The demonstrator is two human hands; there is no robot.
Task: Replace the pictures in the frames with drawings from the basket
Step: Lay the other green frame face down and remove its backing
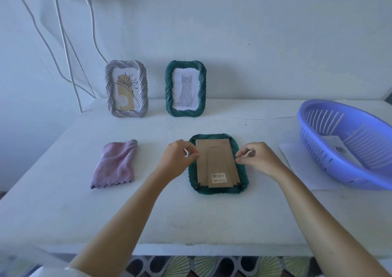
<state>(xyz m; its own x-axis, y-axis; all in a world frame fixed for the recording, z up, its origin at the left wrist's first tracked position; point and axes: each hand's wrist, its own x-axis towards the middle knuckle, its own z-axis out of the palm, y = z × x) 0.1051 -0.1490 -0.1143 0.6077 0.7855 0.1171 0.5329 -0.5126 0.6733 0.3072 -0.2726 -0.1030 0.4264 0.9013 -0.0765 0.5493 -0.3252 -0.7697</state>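
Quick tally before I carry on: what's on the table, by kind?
Frames: 3 (lilac frame, green upright frame, green face-down frame)
Cloth: 1
Basket: 1
Paper sheets: 2 (sheet in the basket, sheet under it)
Total: 7

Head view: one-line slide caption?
Left hand and right hand pinch the sides of a face-down green frame; lilac frame, cat frame behind, basket right.
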